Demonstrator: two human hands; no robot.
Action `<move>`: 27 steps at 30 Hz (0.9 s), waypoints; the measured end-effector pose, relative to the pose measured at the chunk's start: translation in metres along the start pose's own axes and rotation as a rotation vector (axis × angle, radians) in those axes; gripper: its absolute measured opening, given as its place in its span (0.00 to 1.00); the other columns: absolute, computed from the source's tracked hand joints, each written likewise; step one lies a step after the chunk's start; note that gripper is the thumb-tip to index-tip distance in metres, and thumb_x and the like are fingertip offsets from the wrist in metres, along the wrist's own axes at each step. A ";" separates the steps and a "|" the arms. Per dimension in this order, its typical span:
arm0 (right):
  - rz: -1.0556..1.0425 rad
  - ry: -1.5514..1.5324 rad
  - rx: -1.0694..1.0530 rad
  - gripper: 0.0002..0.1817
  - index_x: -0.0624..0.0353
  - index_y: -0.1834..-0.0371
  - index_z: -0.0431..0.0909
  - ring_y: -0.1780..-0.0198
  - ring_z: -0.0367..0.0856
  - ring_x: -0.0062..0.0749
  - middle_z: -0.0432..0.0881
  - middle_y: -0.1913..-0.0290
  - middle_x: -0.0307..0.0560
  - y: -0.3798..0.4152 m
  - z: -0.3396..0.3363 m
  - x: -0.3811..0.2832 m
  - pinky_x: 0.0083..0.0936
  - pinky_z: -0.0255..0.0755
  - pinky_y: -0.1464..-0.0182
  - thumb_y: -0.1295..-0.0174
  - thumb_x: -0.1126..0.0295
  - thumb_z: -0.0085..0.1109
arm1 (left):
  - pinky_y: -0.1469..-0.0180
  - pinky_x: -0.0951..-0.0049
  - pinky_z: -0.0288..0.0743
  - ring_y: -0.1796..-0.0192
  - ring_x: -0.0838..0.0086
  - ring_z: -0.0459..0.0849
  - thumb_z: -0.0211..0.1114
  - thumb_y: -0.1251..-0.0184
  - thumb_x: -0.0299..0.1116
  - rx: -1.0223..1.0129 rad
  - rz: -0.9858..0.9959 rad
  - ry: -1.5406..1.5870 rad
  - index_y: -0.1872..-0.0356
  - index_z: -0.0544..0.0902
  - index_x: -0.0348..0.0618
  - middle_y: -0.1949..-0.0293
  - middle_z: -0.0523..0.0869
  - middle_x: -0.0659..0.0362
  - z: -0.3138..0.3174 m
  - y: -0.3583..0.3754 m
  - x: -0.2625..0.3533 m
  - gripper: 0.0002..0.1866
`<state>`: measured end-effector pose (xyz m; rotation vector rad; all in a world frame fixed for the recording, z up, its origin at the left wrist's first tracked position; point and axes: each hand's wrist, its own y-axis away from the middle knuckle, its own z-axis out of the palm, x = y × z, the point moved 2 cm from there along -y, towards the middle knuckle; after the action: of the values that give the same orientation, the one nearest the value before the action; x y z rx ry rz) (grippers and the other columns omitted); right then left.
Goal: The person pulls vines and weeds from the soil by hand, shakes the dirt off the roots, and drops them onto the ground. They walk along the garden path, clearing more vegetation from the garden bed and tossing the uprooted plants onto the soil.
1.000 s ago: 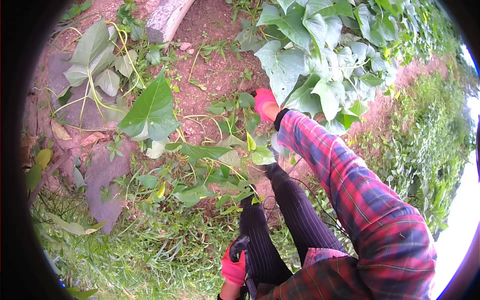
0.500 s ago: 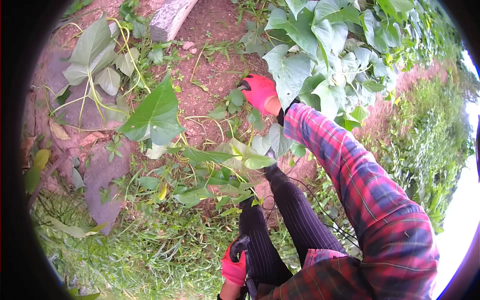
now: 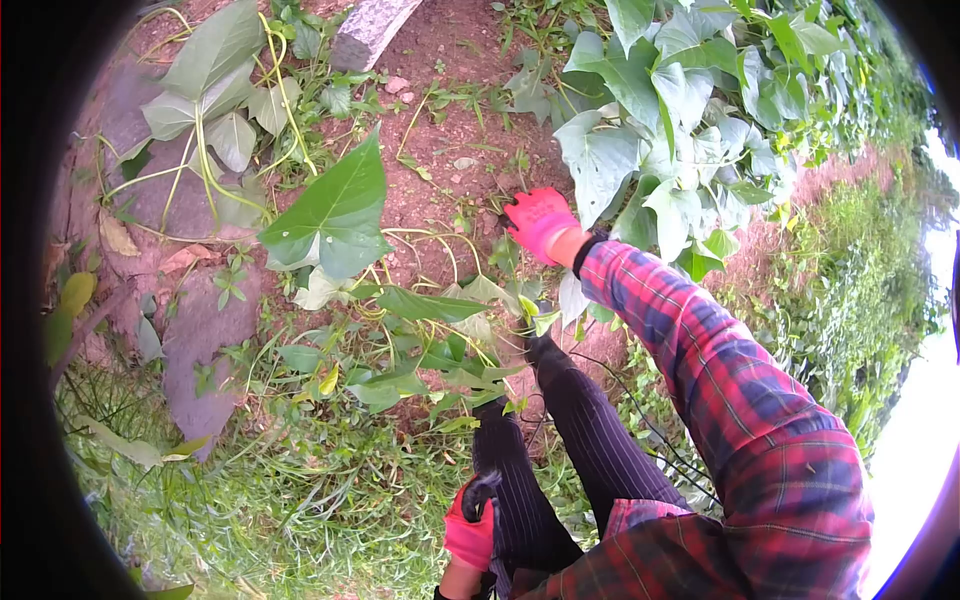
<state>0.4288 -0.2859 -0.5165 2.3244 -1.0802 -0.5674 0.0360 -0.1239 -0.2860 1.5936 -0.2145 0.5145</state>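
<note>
My right hand (image 3: pixel 542 222), in a pink glove with dark fingertips, is low over the reddish soil (image 3: pixel 450 150), beside broad green leaves (image 3: pixel 600 160). Its fingers are curled together, and whatever they hold is too small or hidden to name. Below it, trailing vines (image 3: pixel 440 240) with pale stems spread over the ground. My left hand (image 3: pixel 470 525), gloved in pink and black, is closed beside my dark striped trouser leg (image 3: pixel 510 500), with nothing visible in it.
Dense leafy plants (image 3: pixel 700 100) fill the upper right. A large raised leaf (image 3: pixel 335 215) stands over the vines at left. Flat grey stones (image 3: pixel 200 350) lie at far left, a grey block (image 3: pixel 370 35) at the top, and grass (image 3: pixel 300 510) grows below. A thin dark cord (image 3: pixel 640 410) passes near my legs.
The view has shifted, with plants and stones appearing farther right. My right hand has moved slightly down in the view, and small leaves beside its fingers no longer show. My left hand stays beside my leg.
</note>
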 end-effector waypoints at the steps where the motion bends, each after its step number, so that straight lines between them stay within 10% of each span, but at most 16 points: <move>1: -0.002 0.002 -0.002 0.19 0.50 0.48 0.80 0.48 0.80 0.47 0.81 0.52 0.49 0.003 0.004 0.002 0.42 0.70 0.44 0.38 0.54 0.55 | 0.38 0.70 0.74 0.43 0.68 0.83 0.51 0.29 0.19 0.000 -0.001 0.003 0.38 0.73 0.33 0.46 0.84 0.51 -0.002 -0.001 -0.010 0.19; 3: 0.029 -0.026 0.066 0.19 0.49 0.48 0.80 0.48 0.80 0.46 0.81 0.52 0.48 0.007 0.004 0.004 0.41 0.71 0.44 0.38 0.55 0.55 | 0.50 0.73 0.78 0.54 0.75 0.85 0.66 0.38 0.23 0.060 0.122 -0.070 0.40 0.76 0.38 0.54 0.86 0.55 -0.004 -0.004 -0.023 0.24; 13: 0.138 -0.038 0.010 0.14 0.51 0.70 0.87 0.59 0.86 0.49 0.88 0.63 0.47 -0.047 -0.047 -0.014 0.43 0.76 0.57 0.37 0.55 0.57 | 0.41 0.72 0.74 0.45 0.72 0.83 0.54 0.30 0.20 0.018 -0.027 0.022 0.40 0.76 0.34 0.49 0.86 0.54 0.005 -0.004 -0.008 0.18; 15: 0.069 0.097 -0.168 0.13 0.52 0.57 0.86 0.48 0.83 0.46 0.86 0.53 0.48 -0.061 -0.059 -0.020 0.44 0.74 0.51 0.40 0.60 0.61 | 0.40 0.71 0.75 0.46 0.71 0.83 0.53 0.30 0.20 0.039 -0.035 -0.027 0.41 0.77 0.34 0.49 0.86 0.54 0.002 -0.001 0.004 0.17; 20: -0.319 0.376 0.468 0.34 0.53 0.32 0.66 0.29 0.64 0.48 0.69 0.33 0.50 -0.100 -0.106 -0.018 0.46 0.67 0.38 0.43 0.63 0.64 | 0.43 0.70 0.76 0.47 0.70 0.84 0.59 0.34 0.22 0.050 0.034 -0.028 0.42 0.77 0.35 0.50 0.85 0.53 -0.009 -0.005 -0.042 0.19; 22: 0.184 0.350 0.436 0.39 0.50 0.26 0.59 0.32 0.67 0.53 0.63 0.28 0.52 -0.132 -0.103 0.011 0.48 0.69 0.38 0.43 0.61 0.63 | 0.42 0.69 0.75 0.45 0.69 0.83 0.61 0.36 0.22 0.056 0.065 0.050 0.41 0.76 0.35 0.48 0.85 0.52 -0.011 -0.004 -0.038 0.20; 24: 0.522 0.048 0.366 0.36 0.51 0.29 0.65 0.42 0.79 0.51 0.75 0.37 0.54 -0.169 -0.070 0.055 0.45 0.76 0.45 0.44 0.65 0.62 | 0.38 0.69 0.73 0.42 0.65 0.82 0.60 0.32 0.25 0.054 0.076 0.039 0.40 0.76 0.37 0.45 0.84 0.50 -0.011 0.000 -0.006 0.19; 27: 0.266 0.140 -0.044 0.26 0.52 0.38 0.74 0.53 0.84 0.51 0.82 0.54 0.53 -0.140 -0.092 0.056 0.45 0.78 0.51 0.44 0.66 0.59 | 0.36 0.68 0.72 0.40 0.63 0.81 0.57 0.27 0.29 0.064 0.064 -0.075 0.39 0.76 0.38 0.43 0.83 0.49 -0.015 0.005 0.001 0.18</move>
<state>0.5946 -0.2274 -0.5376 2.1022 -1.2685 -0.3192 0.0318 -0.1097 -0.2815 1.6746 -0.3089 0.5153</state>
